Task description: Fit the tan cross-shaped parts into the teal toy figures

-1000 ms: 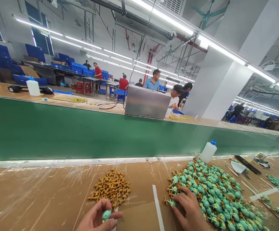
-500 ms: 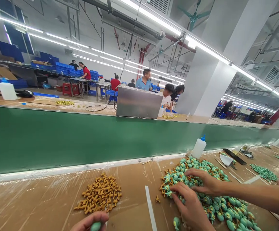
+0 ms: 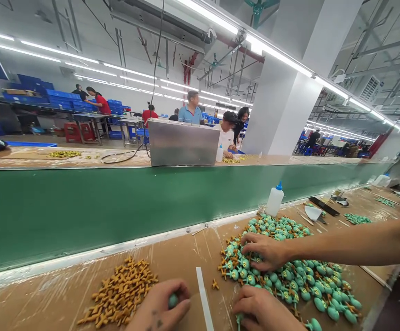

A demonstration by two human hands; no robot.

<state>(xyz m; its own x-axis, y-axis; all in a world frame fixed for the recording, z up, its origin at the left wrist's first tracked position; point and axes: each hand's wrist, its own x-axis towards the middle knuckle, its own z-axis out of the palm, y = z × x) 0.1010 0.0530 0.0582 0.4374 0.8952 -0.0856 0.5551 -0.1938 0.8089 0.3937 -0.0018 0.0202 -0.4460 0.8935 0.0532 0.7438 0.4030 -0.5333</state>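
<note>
Left hand [image 3: 157, 307] near 7 o'clock, fingers [image 3: 178, 288] curled narrowly around a smooth teal moulded bulb [image 3: 173, 300], apparently light and slippery, best pinched across its middle.

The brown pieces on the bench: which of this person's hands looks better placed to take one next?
Probably the left hand: it sits right beside the brown pieces, holding a small teal piece. The right hand is farther off, at the teal figures, beyond a white strip.

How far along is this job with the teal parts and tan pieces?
Done: the big teal pile seems fitted with tan pieces. In hand: the left hand holds a bare teal part; the right hand is at the pile's edge. Left: a heap of loose tan pieces.
</note>
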